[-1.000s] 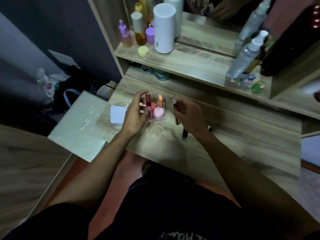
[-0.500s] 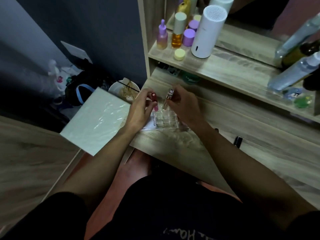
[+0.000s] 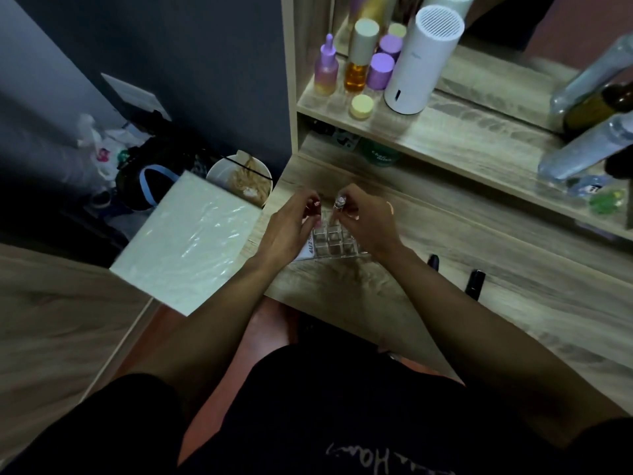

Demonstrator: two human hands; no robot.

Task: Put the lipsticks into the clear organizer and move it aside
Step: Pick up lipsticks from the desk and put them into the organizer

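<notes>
The clear organizer (image 3: 330,243), a grid of small square cells, sits on the wooden vanity top near its left edge. My left hand (image 3: 289,228) grips a red lipstick (image 3: 315,204) over the organizer's far left cells. My right hand (image 3: 368,222) pinches a silver-capped lipstick (image 3: 339,202) upright over the far middle cells. Two dark lipsticks lie on the desk to the right, one (image 3: 433,261) close to my right forearm and another (image 3: 476,284) farther right.
A shelf above holds a white cylinder (image 3: 423,60), purple and amber bottles (image 3: 358,61), a yellow jar (image 3: 361,106) and clear spray bottles (image 3: 582,149). A white foam slab (image 3: 188,241) and a bowl (image 3: 239,181) sit left of the desk edge.
The view has shifted left, so the organizer sits more central. Both hands have stayed over the organizer with their lipsticks; earlier the organizer held pink items that I no longer see.
</notes>
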